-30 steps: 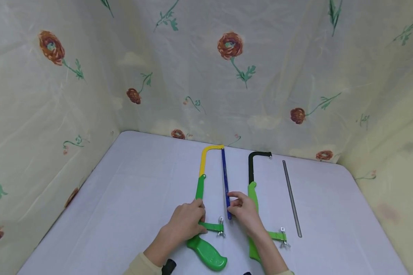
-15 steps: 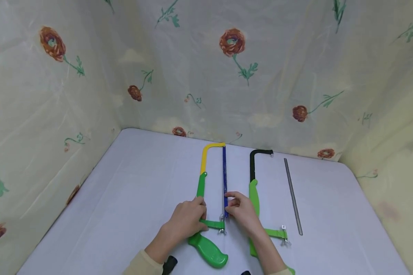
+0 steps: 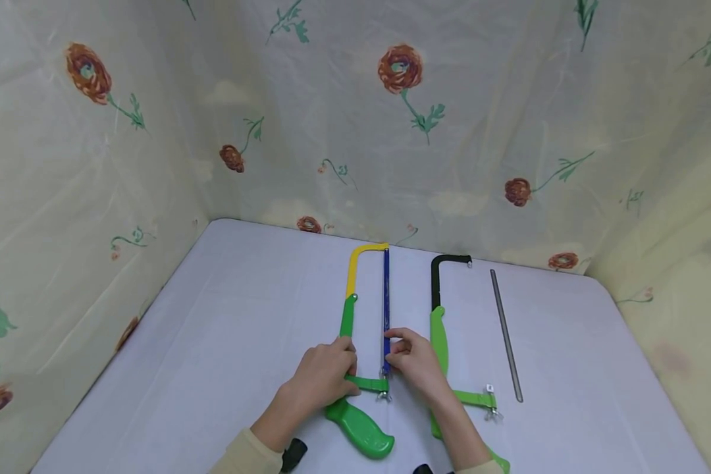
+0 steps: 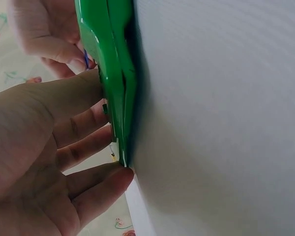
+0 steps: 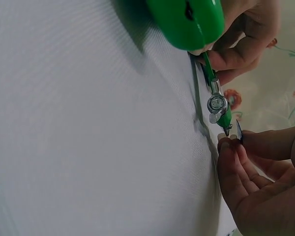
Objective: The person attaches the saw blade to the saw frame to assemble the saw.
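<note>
Lower centre: left hand [image 3: 322, 378] grips saw [image 3: 355, 368]; right hand [image 3: 417, 365] pinches blade [image 3: 386, 303]; seat its end squarely on the pin.

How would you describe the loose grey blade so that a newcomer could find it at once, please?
Start at the white table and look to its right side, beyond the black-and-green hacksaw frame. There the grey blade lies alone, flat on the cloth. Unlike the blue blade, which lies along the yellow-and-green frame, it touches no frame and no hand.
</note>
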Demonstrator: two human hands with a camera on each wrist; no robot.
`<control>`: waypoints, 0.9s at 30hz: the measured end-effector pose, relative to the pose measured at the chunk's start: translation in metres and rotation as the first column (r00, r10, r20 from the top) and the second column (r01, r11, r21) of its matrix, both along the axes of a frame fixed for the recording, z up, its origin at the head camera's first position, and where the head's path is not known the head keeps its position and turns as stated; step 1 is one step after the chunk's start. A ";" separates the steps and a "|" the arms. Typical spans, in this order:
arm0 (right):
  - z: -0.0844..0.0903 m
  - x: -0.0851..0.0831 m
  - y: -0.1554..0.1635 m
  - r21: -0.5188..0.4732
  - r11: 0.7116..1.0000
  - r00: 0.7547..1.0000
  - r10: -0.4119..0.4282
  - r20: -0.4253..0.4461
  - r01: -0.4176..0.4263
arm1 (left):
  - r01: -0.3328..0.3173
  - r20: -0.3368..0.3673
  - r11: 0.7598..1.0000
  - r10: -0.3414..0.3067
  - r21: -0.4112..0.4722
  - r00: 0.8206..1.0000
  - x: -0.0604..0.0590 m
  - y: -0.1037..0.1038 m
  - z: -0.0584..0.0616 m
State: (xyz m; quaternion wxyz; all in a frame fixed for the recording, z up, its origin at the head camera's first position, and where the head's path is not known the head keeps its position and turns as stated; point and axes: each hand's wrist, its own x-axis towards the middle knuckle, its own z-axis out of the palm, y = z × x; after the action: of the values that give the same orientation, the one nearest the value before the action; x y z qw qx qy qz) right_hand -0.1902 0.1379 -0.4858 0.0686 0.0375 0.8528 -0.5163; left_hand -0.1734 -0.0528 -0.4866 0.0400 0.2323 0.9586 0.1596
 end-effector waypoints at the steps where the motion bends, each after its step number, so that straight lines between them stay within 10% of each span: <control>1: -0.001 0.000 0.000 0.000 1.000 1.000 0.001 -0.001 -0.001 | 0.001 -0.001 1.000 -0.001 0.002 1.000 0.000 0.000 0.000; 27: -0.004 0.004 -0.003 -0.045 0.999 1.000 0.001 0.028 0.000 | 0.002 -0.007 1.000 -0.002 0.001 1.000 0.001 -0.001 0.000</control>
State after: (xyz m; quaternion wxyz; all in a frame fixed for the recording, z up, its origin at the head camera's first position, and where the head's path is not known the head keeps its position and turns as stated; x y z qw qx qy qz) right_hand -0.1867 0.1348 -0.4899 0.0813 0.0429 0.8399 -0.5349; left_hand -0.1722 -0.0542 -0.4862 0.0364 0.2339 0.9584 0.1593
